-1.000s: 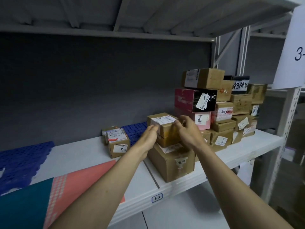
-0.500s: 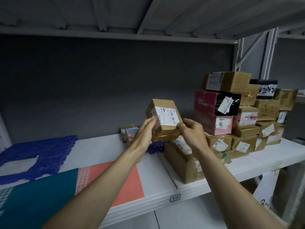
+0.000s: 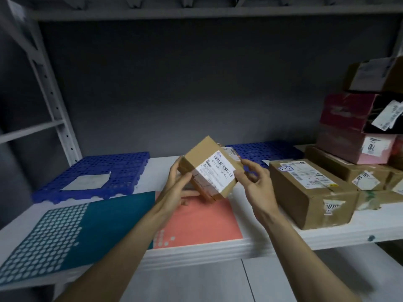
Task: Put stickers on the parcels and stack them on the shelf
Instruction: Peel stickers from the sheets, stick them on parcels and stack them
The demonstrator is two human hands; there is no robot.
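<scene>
A small brown cardboard parcel with a white barcode label is tilted in the air above the white shelf. My left hand grips its left end and underside. My right hand pinches its right edge with thumb and fingers. On the right of the shelf stands a stack of labelled parcels, with a large brown box in front and pink boxes above it.
A teal and coral dotted mat lies on the shelf front. Blue perforated plastic tiles lie at the back left and behind the parcel. A white upright post stands at left; another shelf runs overhead.
Both hands lifted the small parcel off the stack, carried it left and lower, and tilted it. The view swung left, so the stack now sits at the right edge.
</scene>
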